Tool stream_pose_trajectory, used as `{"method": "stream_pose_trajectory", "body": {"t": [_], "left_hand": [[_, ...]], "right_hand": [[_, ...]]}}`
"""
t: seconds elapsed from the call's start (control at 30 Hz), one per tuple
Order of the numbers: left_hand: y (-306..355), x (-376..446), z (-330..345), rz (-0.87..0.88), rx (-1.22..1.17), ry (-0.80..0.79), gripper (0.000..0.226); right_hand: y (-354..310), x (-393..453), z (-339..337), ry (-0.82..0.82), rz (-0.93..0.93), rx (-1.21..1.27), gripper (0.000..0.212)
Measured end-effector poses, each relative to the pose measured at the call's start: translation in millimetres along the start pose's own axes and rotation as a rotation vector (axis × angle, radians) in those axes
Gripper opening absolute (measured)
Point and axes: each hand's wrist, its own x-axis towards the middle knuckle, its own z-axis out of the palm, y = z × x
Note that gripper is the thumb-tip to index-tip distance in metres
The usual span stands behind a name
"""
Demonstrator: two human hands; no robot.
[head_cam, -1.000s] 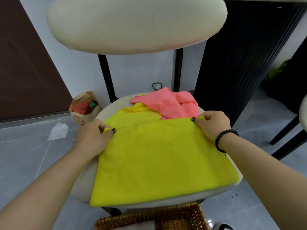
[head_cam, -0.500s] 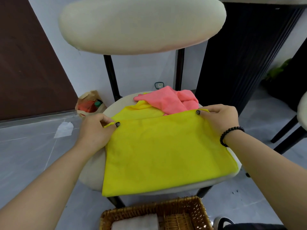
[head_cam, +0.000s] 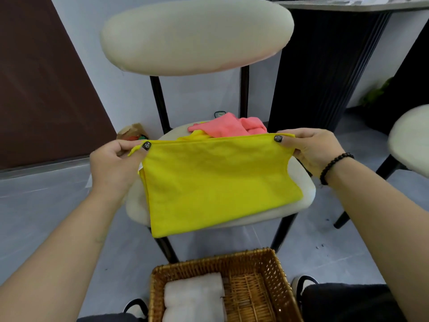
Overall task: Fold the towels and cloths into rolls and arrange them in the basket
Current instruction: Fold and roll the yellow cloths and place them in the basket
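A folded yellow cloth (head_cam: 216,182) is lifted off the cream chair seat (head_cam: 299,201) by its far edge, its near part still lying on the seat. My left hand (head_cam: 116,163) pinches its left top corner and my right hand (head_cam: 311,147) pinches the right top corner. Behind it a pink cloth (head_cam: 229,126) lies crumpled at the back of the seat, over another bit of yellow cloth (head_cam: 195,135). On the floor below, a wicker basket (head_cam: 274,259) holds a rolled white towel (head_cam: 193,298) in its left side.
The chair's padded backrest (head_cam: 195,36) rises just behind the cloths. A brown paper bag (head_cam: 131,133) sits on the floor at the left by a dark door. A second chair (head_cam: 408,145) and a dark ribbed table base (head_cam: 325,73) stand at the right. My shoes flank the basket.
Both hands have raised the far edge of the yellow cloth off the seat and toward me. The view has tilted down, showing more of the basket and the white roll.
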Motion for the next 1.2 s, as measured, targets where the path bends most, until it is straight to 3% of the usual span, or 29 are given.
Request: {"method": "stream_pose_trajectory", "body": {"t": [0.23,0.4,0.6,0.73,0.87,1.2], "left_hand": [[21.2,-32.2,-23.9,0.013,-0.181,0.005,0.013],[26.2,-48.1,-41.6,0.035,-0.268,-0.083,0.013],[27.4,-55.1,-52.3,0.101,-0.228,-0.175,0.017],[26.2,-55.0,-53.4,0.104,-0.128,-0.211,0.031],[22.0,-49.2,-52.0,0.093,-0.039,-0.209,0.016],[19.0,-38.4,-46.0,-0.051,-0.130,-0.233,0.015]], "right_hand": [[-20.1,-47.5,-10.3,-0.125,0.049,-0.109,0.033],[-24.7,-77.3,-13.0,-0.093,0.030,-0.437,0.016],[-30.4,-102.2,-13.7,-0.017,-0.046,-0.620,0.012],[-31.7,-109.9,-16.9,0.071,-0.085,-0.627,0.011],[-32.1,-105.7,-14.7,0.146,-0.071,-0.601,0.018],[-30.6,-85.0,-17.3,0.087,0.054,-0.465,0.025]]}}
